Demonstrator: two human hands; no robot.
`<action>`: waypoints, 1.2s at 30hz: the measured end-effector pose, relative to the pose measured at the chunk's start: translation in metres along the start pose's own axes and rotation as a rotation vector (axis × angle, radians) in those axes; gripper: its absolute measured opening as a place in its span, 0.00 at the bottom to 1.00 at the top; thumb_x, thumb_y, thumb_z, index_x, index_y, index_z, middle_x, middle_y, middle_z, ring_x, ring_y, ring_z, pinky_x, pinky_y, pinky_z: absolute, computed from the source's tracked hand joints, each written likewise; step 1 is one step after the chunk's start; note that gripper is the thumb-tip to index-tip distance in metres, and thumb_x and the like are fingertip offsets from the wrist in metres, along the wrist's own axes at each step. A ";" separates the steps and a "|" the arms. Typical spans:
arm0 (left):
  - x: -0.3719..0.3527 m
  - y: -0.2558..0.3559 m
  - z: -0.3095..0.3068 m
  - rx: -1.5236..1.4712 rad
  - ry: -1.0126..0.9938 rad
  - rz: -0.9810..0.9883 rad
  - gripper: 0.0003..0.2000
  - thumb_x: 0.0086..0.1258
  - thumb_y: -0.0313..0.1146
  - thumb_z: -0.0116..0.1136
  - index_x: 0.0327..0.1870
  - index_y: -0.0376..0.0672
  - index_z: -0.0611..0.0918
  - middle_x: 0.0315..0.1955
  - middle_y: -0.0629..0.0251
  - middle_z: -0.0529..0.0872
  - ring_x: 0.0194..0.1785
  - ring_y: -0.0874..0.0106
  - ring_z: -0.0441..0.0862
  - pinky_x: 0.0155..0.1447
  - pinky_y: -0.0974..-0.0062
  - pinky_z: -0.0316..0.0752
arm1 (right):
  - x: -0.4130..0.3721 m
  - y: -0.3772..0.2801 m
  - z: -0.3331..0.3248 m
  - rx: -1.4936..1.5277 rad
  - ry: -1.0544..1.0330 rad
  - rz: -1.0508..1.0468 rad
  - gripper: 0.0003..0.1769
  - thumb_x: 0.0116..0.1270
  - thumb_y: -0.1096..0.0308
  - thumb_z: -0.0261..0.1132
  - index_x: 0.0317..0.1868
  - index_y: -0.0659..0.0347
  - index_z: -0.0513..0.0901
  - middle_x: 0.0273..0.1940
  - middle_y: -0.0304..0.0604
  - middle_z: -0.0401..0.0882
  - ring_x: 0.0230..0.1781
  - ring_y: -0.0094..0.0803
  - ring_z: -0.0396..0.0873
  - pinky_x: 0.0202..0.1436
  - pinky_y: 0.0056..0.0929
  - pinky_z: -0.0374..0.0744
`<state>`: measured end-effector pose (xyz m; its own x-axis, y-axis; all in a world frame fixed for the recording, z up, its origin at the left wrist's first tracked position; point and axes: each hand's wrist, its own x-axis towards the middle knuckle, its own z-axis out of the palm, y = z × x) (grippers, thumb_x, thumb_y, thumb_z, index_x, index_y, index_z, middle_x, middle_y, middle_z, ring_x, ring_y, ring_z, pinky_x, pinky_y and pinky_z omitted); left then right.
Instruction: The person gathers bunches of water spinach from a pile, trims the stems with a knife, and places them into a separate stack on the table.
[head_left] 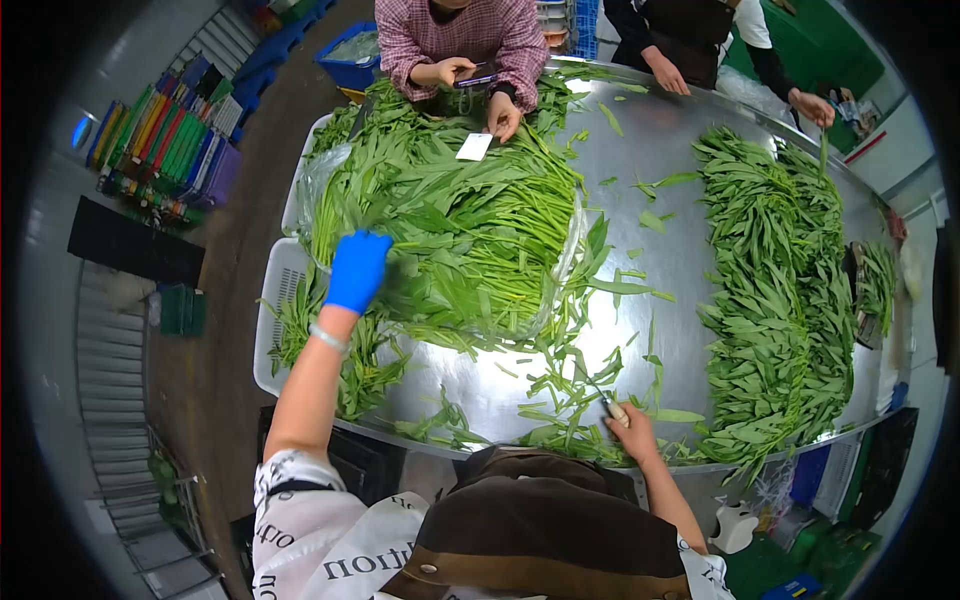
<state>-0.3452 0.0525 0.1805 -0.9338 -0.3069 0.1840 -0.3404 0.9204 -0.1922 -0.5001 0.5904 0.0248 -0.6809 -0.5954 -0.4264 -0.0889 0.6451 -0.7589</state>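
Note:
My left hand (358, 270), in a blue glove, is closed on leaves at the left side of a large heap of long-stemmed greens (470, 220) that look like water spinach. Some leaves beside the glove are blurred. Clear plastic (575, 240) edges the heap, whose stems point to the right. Low over the table's near side, my right hand (632, 432) is bare and wrapped round the pale handle of a knife (616, 409). The thin blade points up and left above loose leaf scraps (560, 395).
Trimmed greens (775, 300) lie in a long row on the right of the metal table (680, 240). White baskets (268, 330) stand at the left edge. Across the table, one person (460, 45) holds a phone (475, 76) and a white card (474, 147); another person's hand (812, 108) touches greens.

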 end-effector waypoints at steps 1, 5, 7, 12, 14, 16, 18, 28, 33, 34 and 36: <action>-0.012 -0.005 -0.010 -0.021 0.035 -0.022 0.15 0.59 0.24 0.52 0.48 0.46 0.81 0.31 0.59 0.80 0.38 0.57 0.78 0.42 0.59 0.71 | 0.000 0.001 0.002 0.026 0.015 0.022 0.16 0.58 0.62 0.71 0.42 0.63 0.80 0.29 0.52 0.81 0.28 0.44 0.80 0.35 0.37 0.76; -0.057 -0.044 -0.032 -0.164 0.159 -0.151 0.20 0.55 0.18 0.52 0.50 0.45 0.81 0.38 0.56 0.83 0.41 0.55 0.80 0.44 0.59 0.73 | -0.004 -0.019 0.004 -0.045 0.087 0.003 0.16 0.57 0.62 0.72 0.41 0.63 0.80 0.30 0.54 0.81 0.30 0.48 0.81 0.35 0.38 0.76; -0.061 -0.048 -0.035 -0.269 0.236 -0.161 0.23 0.54 0.15 0.51 0.53 0.44 0.81 0.43 0.54 0.83 0.44 0.54 0.80 0.47 0.59 0.74 | -0.001 -0.023 0.006 -0.132 0.112 -0.030 0.16 0.57 0.62 0.71 0.41 0.63 0.80 0.30 0.55 0.81 0.31 0.51 0.80 0.35 0.39 0.76; -0.047 -0.010 -0.007 -0.355 0.151 -0.203 0.27 0.56 0.17 0.54 0.61 0.43 0.75 0.52 0.52 0.82 0.51 0.51 0.80 0.53 0.62 0.75 | 0.008 -0.029 -0.007 -0.260 -0.044 -0.004 0.18 0.57 0.56 0.71 0.40 0.60 0.79 0.30 0.55 0.81 0.32 0.53 0.80 0.35 0.44 0.75; -0.050 -0.004 0.032 -0.426 0.049 -0.503 0.27 0.59 0.25 0.61 0.63 0.45 0.72 0.53 0.51 0.81 0.51 0.49 0.80 0.53 0.60 0.75 | 0.008 -0.033 -0.013 -0.247 -0.121 0.047 0.19 0.57 0.56 0.72 0.39 0.61 0.79 0.30 0.53 0.80 0.32 0.52 0.79 0.35 0.43 0.75; -0.058 -0.005 0.057 -0.388 0.022 -0.699 0.26 0.59 0.30 0.63 0.62 0.46 0.73 0.51 0.51 0.82 0.50 0.50 0.81 0.53 0.59 0.75 | 0.005 -0.023 -0.011 -0.259 -0.083 -0.025 0.18 0.57 0.56 0.72 0.38 0.61 0.78 0.30 0.53 0.80 0.31 0.51 0.79 0.35 0.43 0.74; -0.070 -0.017 0.080 -0.419 -0.092 -0.852 0.24 0.59 0.35 0.64 0.58 0.44 0.76 0.47 0.51 0.84 0.49 0.51 0.81 0.52 0.58 0.75 | 0.001 -0.026 -0.009 -0.250 -0.057 -0.049 0.17 0.57 0.57 0.71 0.39 0.59 0.79 0.31 0.54 0.81 0.34 0.53 0.80 0.37 0.45 0.76; -0.144 -0.114 0.031 -0.496 0.169 -1.015 0.10 0.64 0.30 0.58 0.44 0.38 0.83 0.35 0.54 0.86 0.36 0.63 0.83 0.43 0.66 0.75 | -0.006 -0.014 0.005 -0.212 0.032 -0.069 0.15 0.57 0.61 0.71 0.40 0.59 0.78 0.32 0.54 0.80 0.33 0.53 0.79 0.37 0.44 0.75; -0.192 -0.185 0.028 -0.270 0.409 -1.067 0.11 0.66 0.32 0.59 0.45 0.36 0.81 0.38 0.52 0.86 0.38 0.61 0.82 0.46 0.65 0.75 | 0.001 -0.022 -0.003 -0.284 -0.065 -0.055 0.15 0.57 0.60 0.70 0.40 0.59 0.79 0.32 0.53 0.81 0.34 0.53 0.79 0.37 0.44 0.76; -0.194 -0.184 0.024 -0.254 0.419 -1.069 0.11 0.66 0.32 0.59 0.45 0.36 0.81 0.39 0.52 0.85 0.40 0.60 0.82 0.47 0.65 0.75 | 0.002 -0.026 -0.005 -0.302 -0.080 -0.059 0.16 0.57 0.59 0.70 0.40 0.58 0.79 0.33 0.53 0.81 0.34 0.53 0.80 0.37 0.45 0.76; -0.192 -0.184 0.023 -0.222 0.437 -1.074 0.11 0.66 0.32 0.59 0.45 0.35 0.81 0.40 0.52 0.85 0.42 0.58 0.82 0.50 0.64 0.74 | 0.000 -0.041 -0.008 -0.370 -0.080 -0.069 0.15 0.57 0.60 0.70 0.40 0.58 0.79 0.32 0.53 0.82 0.35 0.54 0.80 0.37 0.46 0.77</action>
<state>-0.1054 -0.0635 0.1582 -0.0490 -0.8804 0.4718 -0.8615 0.2763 0.4260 -0.5018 0.5675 0.0598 -0.6067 -0.6694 -0.4287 -0.3989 0.7229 -0.5642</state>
